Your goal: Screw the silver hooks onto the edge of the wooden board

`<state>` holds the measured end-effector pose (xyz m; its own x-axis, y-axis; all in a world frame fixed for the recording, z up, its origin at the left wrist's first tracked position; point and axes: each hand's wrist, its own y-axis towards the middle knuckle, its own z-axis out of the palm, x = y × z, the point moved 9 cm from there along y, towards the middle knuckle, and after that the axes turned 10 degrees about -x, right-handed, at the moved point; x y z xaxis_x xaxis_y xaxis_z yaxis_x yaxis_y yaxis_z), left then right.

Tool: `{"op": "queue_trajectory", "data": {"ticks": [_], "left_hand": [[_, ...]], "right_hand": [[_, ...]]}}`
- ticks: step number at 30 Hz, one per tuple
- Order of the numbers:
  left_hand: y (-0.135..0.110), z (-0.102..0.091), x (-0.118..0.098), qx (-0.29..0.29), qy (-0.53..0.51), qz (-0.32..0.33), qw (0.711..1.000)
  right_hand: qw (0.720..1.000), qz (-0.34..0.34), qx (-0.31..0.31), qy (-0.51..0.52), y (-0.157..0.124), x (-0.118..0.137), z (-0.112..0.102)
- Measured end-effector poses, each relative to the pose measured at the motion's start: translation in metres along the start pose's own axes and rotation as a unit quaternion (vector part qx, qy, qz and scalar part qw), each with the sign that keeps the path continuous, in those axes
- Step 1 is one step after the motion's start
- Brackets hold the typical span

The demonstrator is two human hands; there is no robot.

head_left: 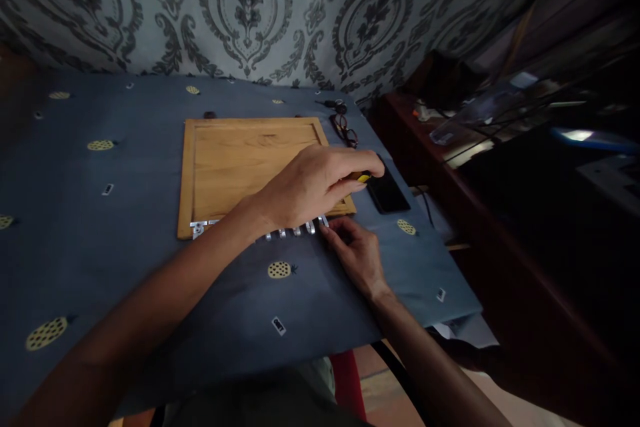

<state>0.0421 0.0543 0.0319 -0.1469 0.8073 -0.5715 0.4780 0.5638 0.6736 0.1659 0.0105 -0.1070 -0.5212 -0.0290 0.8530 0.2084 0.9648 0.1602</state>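
Note:
A framed wooden panel [235,167] lies flat on the cloth-covered table. Along its near edge runs a silvery metal hook rail [199,227] with several curved hooks, its middle hidden behind my left wrist. My left hand [313,180] reaches across the panel, thumb and fingers closed on a yellow-and-black object [364,177]; most of that object is covered, so its kind is unclear. Below it, my right hand [359,255] rests at the panel's near right corner. Its thumb and fingertips are closed at the right end of the hook rail.
Right of the panel lies a black phone [387,188]. Glasses [344,130] and keys [334,105] sit behind it. A patterned curtain [245,7] hangs along the table's back. A dark red wooden ledge [430,153] with a clear bottle [463,119] borders the right side.

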Motion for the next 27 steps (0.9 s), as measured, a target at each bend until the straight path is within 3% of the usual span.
{"op": "queue_trajectory", "data": {"ticks": [9,16,23,27], "left_hand": [[-0.002,0.000,0.002,-0.056,0.027,0.002,0.998],[-0.001,0.000,-0.001,-0.026,0.005,0.017,1.000],[0.007,-0.033,-0.011,-0.107,-0.009,0.001,0.994],[0.007,-0.030,-0.005,-0.093,0.023,-0.018,0.995]], "right_hand": [[1.000,-0.001,0.005,-0.002,0.000,-0.003,0.002],[1.000,0.004,0.004,0.012,0.000,-0.003,0.001],[1.000,0.014,0.005,0.013,0.000,-0.003,0.001],[1.000,0.025,0.001,0.015,0.000,-0.004,0.001]]}}
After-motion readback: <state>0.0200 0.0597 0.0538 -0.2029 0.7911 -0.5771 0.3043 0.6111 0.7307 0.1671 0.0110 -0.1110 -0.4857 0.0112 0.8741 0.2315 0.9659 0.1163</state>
